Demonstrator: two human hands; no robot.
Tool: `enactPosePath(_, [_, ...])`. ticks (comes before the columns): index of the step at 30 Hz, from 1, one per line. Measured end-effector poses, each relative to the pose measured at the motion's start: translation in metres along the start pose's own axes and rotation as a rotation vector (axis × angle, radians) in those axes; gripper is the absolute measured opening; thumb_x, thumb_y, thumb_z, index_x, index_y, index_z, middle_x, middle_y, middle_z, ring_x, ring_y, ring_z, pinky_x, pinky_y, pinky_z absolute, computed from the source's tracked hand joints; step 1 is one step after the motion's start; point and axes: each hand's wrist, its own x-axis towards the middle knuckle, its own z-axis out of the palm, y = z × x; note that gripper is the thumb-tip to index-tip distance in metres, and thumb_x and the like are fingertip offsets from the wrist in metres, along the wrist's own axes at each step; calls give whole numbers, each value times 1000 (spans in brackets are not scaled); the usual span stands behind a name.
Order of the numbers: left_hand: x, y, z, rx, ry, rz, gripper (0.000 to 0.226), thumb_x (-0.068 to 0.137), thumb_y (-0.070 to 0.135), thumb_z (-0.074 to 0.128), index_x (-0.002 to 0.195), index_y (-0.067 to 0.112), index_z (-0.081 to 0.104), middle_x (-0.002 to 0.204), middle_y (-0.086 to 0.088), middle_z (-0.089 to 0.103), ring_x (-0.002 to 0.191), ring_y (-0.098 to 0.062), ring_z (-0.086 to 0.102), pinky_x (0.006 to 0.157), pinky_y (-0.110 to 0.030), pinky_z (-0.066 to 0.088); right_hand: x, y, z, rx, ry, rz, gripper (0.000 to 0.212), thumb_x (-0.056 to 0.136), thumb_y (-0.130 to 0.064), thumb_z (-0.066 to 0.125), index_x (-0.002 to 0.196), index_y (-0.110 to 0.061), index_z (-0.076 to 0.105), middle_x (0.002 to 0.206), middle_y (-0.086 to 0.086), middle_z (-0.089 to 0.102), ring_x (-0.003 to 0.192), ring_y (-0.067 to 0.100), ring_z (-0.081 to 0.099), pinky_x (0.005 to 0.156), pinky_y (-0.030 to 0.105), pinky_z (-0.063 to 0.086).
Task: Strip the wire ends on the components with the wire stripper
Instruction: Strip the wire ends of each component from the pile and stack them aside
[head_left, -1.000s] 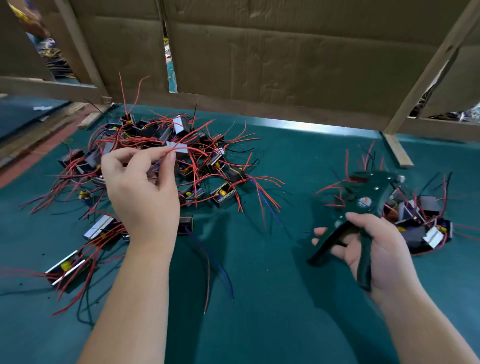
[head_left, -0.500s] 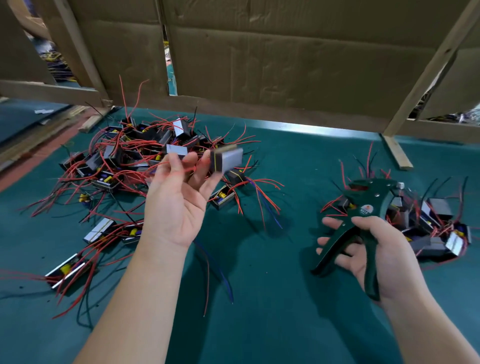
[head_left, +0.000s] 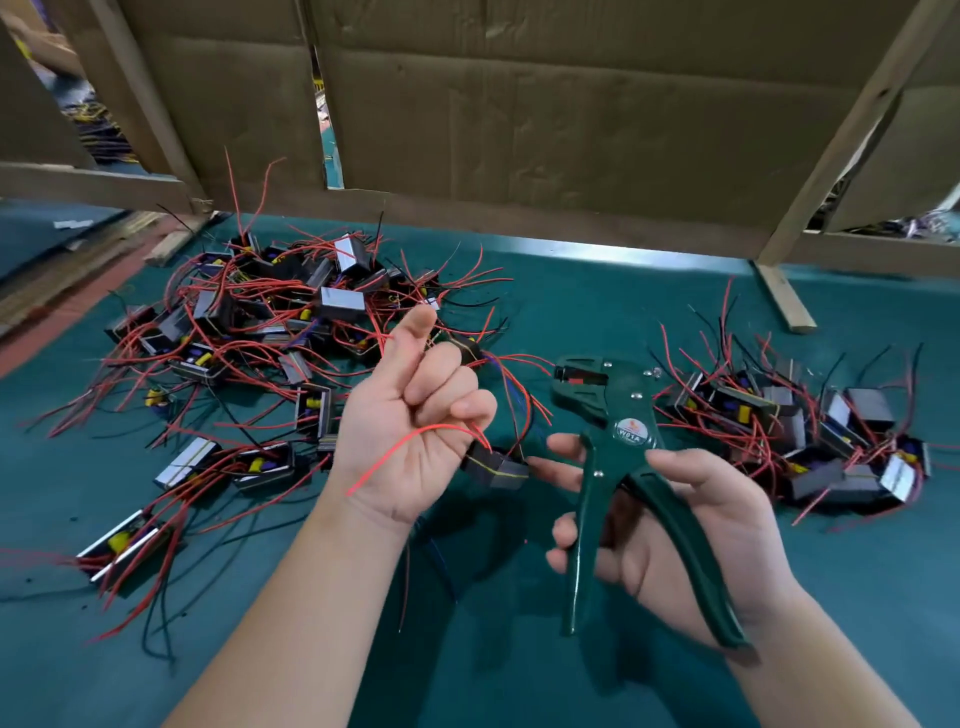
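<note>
Green felt covers the surface (head_left: 597, 312) that fills most of my view. Brown cardboard panels (head_left: 519, 104) stand along its far edge at 12 o'clock, held in a pale wooden frame (head_left: 841, 130).

At 10 o'clock lies the big heap of components (head_left: 270, 332), small dark blocks with silvery faces and yellow parts, tangled in red and black wires that spill out toward 8 o'clock. At 3 o'clock sits a smaller heap (head_left: 810, 431) of the same parts, well apart from the first.

Between the two heaps, both hands are raised above the felt. The left hand (head_left: 410, 431), just left of centre, is turned palm up with its fingers curled in toward the palm and one fingertip pointing to 12 o'clock. It holds a single component (head_left: 493, 467) by its leads, and the dark block hangs at the hand's 4 o'clock edge. I cannot tell exactly which fingers pin the leads.

The right hand (head_left: 691, 525), at 4 o'clock, grips the dark green wire stripper (head_left: 618, 447), with the fingers wrapped round one handle and the thumb lying on top. The two handles stand spread apart, and the tool's head points to 11 o'clock, just beside the held component's wires but not yet on them.

A thin red wire (head_left: 400, 452) arcs across the left palm, its free end toward the wrist at 7 o'clock.
</note>
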Motion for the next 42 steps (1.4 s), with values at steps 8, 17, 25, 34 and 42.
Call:
enactPosePath(8, [-9, 2, 2, -13, -297, -239, 33, 96, 32, 37, 100, 10, 61, 58, 3, 25, 48, -12, 24, 62, -29, 34, 1, 3, -3, -49, -164, -83, 77, 59, -31, 80, 126, 2, 59, 111, 25, 59, 74, 33, 64, 71, 47, 54])
enactPosePath(17, [-15, 25, -11, 286, -721, -423, 52, 70, -10, 50, 119, 0, 61, 113, -16, 63, 105, -30, 64, 101, -44, 46, -10, -19, -12, 63, -194, -267, 60, 76, -26, 67, 126, 7, 56, 129, 22, 55, 79, 34, 61, 75, 49, 53])
enactPosePath(25, [-10, -26, 3, 1179, -49, -92, 13, 87, 18, 67, 89, 5, 69, 78, 1, 75, 73, -8, 67, 68, -16, 50, -3, 2, -1, -112, -177, -137, 53, 64, -29, 80, 106, 1, 69, 81, 32, 62, 75, 41, 62, 72, 54, 52])
enactPosePath(34, [-12, -31, 9, 1114, 98, 34, 32, 98, 12, 52, 72, 17, 72, 72, -1, 72, 76, -17, 63, 84, -35, 50, 4, 9, 8, -86, -128, -173, 79, 62, -25, 81, 132, -1, 54, 81, 34, 61, 79, 45, 64, 74, 57, 52])
enactPosePath(42, [-4, -34, 10, 805, 278, 118, 29, 102, 13, 36, 81, 14, 56, 66, -1, 66, 64, -16, 62, 65, -22, 48, 3, 11, 7, -83, -149, -179, 83, 64, -24, 79, 137, 1, 48, 81, 37, 58, 78, 47, 62, 74, 60, 49])
